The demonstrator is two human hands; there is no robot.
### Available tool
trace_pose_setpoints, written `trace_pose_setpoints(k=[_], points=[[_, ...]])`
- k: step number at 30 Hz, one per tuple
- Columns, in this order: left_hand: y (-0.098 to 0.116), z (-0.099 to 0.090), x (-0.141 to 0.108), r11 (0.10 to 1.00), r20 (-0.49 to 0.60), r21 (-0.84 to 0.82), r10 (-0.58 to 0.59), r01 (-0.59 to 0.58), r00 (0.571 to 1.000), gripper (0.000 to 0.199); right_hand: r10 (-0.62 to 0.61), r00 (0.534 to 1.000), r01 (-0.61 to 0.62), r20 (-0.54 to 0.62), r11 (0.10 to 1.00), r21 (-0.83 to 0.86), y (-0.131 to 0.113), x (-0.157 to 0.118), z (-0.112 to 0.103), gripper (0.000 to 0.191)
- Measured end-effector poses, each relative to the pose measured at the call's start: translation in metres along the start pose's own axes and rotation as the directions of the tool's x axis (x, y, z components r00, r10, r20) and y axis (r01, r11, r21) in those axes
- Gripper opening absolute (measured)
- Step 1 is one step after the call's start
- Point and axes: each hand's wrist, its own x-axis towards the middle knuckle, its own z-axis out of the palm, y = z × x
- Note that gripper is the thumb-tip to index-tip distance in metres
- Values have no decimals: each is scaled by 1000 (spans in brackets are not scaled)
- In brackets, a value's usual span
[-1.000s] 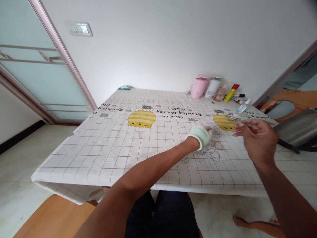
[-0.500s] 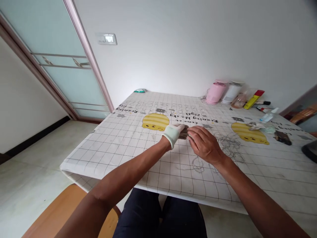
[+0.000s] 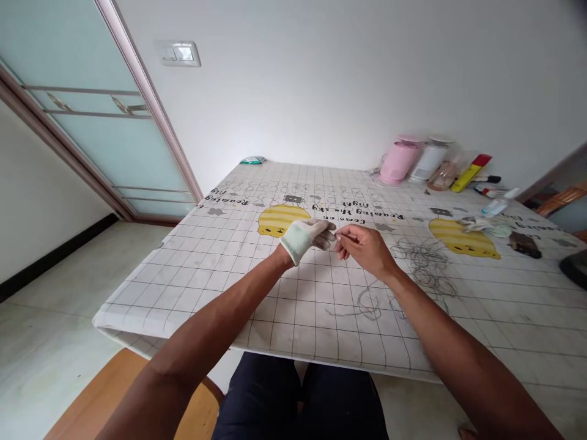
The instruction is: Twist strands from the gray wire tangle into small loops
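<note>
My left hand (image 3: 309,236) wears a whitish glove with grey fingers and a pale green cuff. Its fingers are bent and pressed together over the middle of the table. Bare, my right hand (image 3: 362,244) pinches thumb against fingers right at the gloved fingertips. Whatever lies between the fingers of either hand is too thin or hidden to make out. Beside my right wrist a tangle of thin grey wire or thread (image 3: 426,263) spreads on the cloth. A looser coil of thin strand (image 3: 369,304) lies below my right hand.
A checked tablecloth (image 3: 192,293) covers the table. Faint thin loops (image 3: 261,188) lie towards the back. At the back right stand a pink appliance (image 3: 398,162), a white appliance (image 3: 428,162) and a yellow-red box (image 3: 471,173). A clear bottle (image 3: 501,203) and crumpled cloth (image 3: 486,226) lie right.
My right hand has turned and drawn its fingers into a tighter pinch. The gloved hand has shifted a little left and its fingers show more. The view has moved slightly.
</note>
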Motion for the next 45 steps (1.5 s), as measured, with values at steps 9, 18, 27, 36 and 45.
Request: trace_pose_setpoints(k=[9,18,27,36,45], points=[[-21,23,-11,974,-195,222,1,43,981,25,16,961,-19,-275,1000,-6,15,8,7,24],[-25,34,-9,997,-331,70,17,7,943,23,-155,947,106,-281,978,-180,21,-5,22,22],[-28,26,-9,994,-243,108,-4,31,970,17,-286,933,195,-220,912,-361,26,-10,30,22],[-33,23,-10,994,-221,-94,-72,53,973,23,-244,930,162,-276,944,-288,30,-8,30,22],[-24,21,-14,999,-216,-14,-33,31,976,23,-202,947,134,-251,955,-265,21,-11,30,23]])
